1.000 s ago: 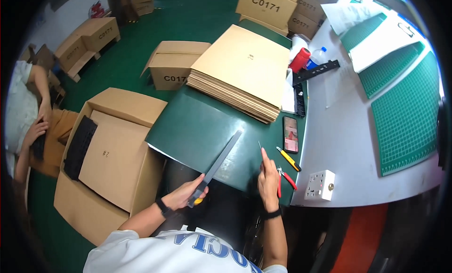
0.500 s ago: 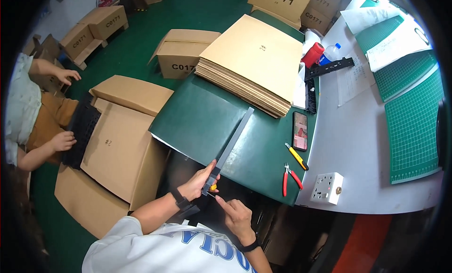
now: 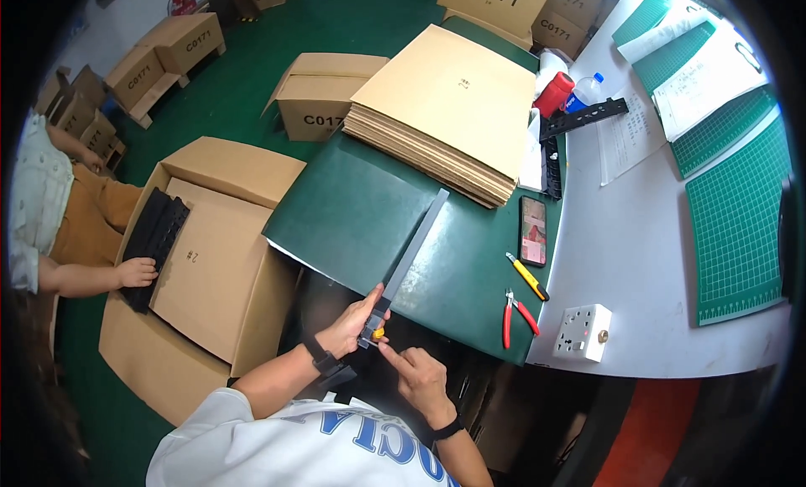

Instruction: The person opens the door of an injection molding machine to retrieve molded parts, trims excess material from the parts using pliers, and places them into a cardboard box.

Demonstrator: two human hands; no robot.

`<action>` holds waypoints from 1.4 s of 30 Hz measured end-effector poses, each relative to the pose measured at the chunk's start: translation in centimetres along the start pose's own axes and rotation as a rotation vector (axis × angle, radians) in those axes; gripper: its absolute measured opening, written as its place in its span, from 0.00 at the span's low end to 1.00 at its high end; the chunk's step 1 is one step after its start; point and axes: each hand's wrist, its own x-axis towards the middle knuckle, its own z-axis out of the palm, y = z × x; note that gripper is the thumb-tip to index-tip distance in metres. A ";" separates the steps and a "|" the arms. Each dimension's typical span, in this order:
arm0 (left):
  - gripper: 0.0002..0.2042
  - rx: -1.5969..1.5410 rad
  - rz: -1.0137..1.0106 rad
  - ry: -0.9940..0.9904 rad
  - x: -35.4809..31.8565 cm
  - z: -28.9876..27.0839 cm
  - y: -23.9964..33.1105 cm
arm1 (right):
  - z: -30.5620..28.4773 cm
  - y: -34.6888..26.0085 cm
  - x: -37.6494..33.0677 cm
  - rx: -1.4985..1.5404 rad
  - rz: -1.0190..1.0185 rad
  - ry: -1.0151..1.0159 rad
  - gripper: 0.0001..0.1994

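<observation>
Your left hand (image 3: 347, 331) grips the long gray bar (image 3: 415, 250) partly over the counter (image 3: 336, 206), your right hand (image 3: 424, 383) points at its near end, any hold unclear, work there seemingly underway, completion not visible.

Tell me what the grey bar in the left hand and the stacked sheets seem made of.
Grey bar: perhaps plastic or coated metal, can't tell which; smooth-looking, evenly grey.
Stacked sheets: probably cardboard, matt, judging by their tan top and layered brown edges.

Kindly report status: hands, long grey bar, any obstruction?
Left hand gripping long, straight grey bar. Right hand close to its near end. Red-handled metal pliers lie apart, not obstructing.
</observation>
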 end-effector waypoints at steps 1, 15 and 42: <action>0.28 0.001 -0.001 -0.002 0.0 0.1 0.0 | -0.1 -0.1 -0.2 -0.001 -0.010 -0.022 0.29; 0.28 0.059 0.021 -0.100 -0.1 -0.6 0.2 | -2.1 4.4 2.6 0.058 0.346 0.297 0.27; 0.27 0.748 0.377 -0.198 -9.7 -0.9 5.4 | -3.1 0.7 6.7 1.522 0.353 0.356 0.30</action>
